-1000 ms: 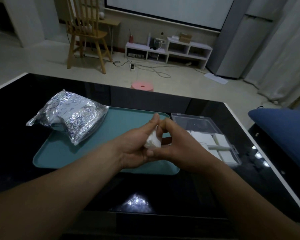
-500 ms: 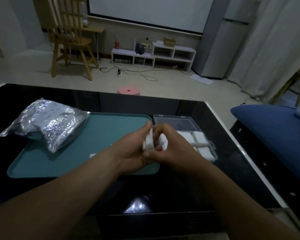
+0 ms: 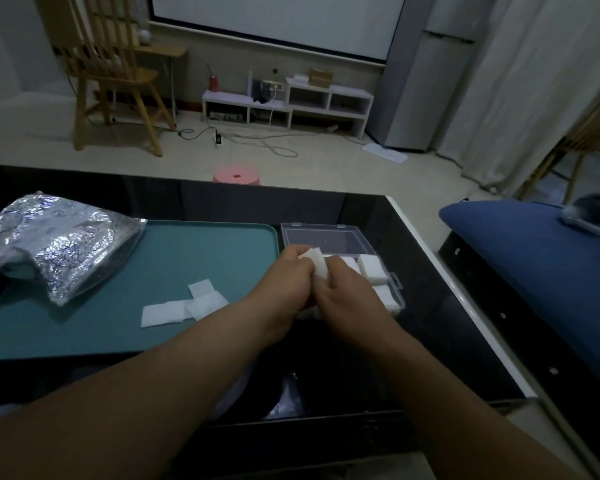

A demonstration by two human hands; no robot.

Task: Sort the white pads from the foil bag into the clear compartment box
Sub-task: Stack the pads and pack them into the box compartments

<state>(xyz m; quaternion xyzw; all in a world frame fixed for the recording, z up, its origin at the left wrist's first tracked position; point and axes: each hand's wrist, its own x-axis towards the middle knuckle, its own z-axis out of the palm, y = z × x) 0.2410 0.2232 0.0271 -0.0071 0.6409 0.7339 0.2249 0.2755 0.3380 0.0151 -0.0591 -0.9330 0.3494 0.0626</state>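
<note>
Both hands have moved right since half a second ago. Then they met over the right edge of the teal tray [image 3: 205, 251]; now they are over the near left part of the clear compartment box [image 3: 399, 289], and the left forearm no longer covers the loose pads [image 3: 187, 304] on the tray.

The fingers [image 3: 293, 259] of the left hand [image 3: 286, 285] are curled round a stack of white pads [image 3: 317, 266]. The right hand [image 3: 349, 301] grips the same stack from the other side. The stack stands tilted, with its top showing above both hands (how many pads are in it I cannot tell).

Just right of the hands, the box compartments that show hold stored pads [image 3: 371, 273], packed upright and close together. The box's clear lid lies open on the far side. The box rests on the black counter [image 3: 437, 306], just beside the tray's right edge.

On the tray, three loose pads lie flat and overlap one another, near the left forearm. The foil bag [image 3: 56, 240] is crumpled and shiny. It lies across the tray's far left corner, with its left part beyond the tray's edge.

Past the counter, a pink stool [image 3: 236, 174] stands on the floor. Farther back are a wooden chair [image 3: 111, 74] and a low white shelf [image 3: 288, 102]. A blue cushion [image 3: 534, 265] lies to the right.
</note>
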